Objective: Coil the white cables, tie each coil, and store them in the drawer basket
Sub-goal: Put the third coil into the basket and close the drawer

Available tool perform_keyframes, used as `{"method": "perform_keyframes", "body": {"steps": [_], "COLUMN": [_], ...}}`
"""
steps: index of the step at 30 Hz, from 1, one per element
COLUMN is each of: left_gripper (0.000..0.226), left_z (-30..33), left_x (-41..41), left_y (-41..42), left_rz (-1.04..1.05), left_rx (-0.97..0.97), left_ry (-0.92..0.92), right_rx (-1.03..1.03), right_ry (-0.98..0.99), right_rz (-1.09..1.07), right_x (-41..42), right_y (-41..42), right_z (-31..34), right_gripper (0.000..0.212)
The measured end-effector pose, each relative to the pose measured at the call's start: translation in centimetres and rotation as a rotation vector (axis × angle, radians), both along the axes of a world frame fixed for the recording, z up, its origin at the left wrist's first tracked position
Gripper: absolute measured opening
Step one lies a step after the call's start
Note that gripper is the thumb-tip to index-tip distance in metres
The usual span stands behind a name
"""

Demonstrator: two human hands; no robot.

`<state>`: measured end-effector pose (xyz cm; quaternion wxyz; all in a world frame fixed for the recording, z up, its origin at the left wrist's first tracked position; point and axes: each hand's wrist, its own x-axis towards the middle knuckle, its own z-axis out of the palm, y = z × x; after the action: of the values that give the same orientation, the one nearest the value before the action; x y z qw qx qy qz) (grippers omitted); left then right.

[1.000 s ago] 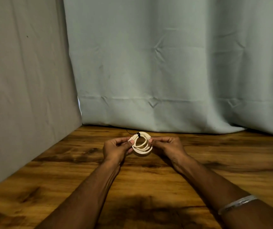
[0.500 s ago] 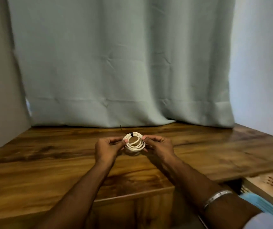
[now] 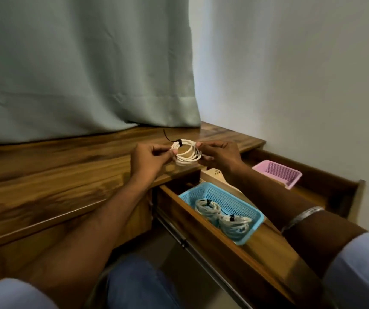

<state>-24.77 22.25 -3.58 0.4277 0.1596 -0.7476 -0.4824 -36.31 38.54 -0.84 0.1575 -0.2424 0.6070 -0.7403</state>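
Left hand (image 3: 150, 159) pinching the coil's (image 3: 186, 153) left rim, right hand (image 3: 220, 155) pinching its right rim, coil held above the desk (image 3: 67, 175) edge (black tie already on). Down and to the right, nearer the right hand: blue basket (image 3: 203, 192) in the open drawer, two coils inside.

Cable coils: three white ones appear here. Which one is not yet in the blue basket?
The coil held between both hands above the desktop; the other two coils lie inside the blue basket.

Dim, soft indoor light; slight motion blur, wide-angle edge distortion.
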Motion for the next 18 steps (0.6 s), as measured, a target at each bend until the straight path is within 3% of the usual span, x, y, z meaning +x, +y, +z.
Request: {"method": "perform_keyframes", "body": {"steps": [4, 7, 11, 18], "left_gripper": [0.026, 0.021, 0.020, 0.033], "left_z": [-1.2, -2.3, -3.6, -5.5], "left_x": [-2.6, -3.7, -4.9, -5.3], "left_y": [3.8, 5.8, 7.2, 8.0], "left_rz": [-0.046, -0.143, -0.145, -0.043], "left_rx": [0.023, 0.110, 0.060, -0.306], "left_ry": [-0.066, -0.155, -0.315, -0.631], "right_rx": [0.048, 0.179, 0.348, 0.695], "right_ry": [0.002, 0.056, 0.106, 0.171], "right_rz": [-0.069, -0.091, -0.101, -0.106], "right_x": [-1.5, -2.3, -2.8, -3.3], "right_y": [4.9, 7.7, 9.5, 9.0], "right_z": [-1.6, -3.0, -4.9, -7.6], "right_gripper": [0.015, 0.020, 0.010, 0.009]}}
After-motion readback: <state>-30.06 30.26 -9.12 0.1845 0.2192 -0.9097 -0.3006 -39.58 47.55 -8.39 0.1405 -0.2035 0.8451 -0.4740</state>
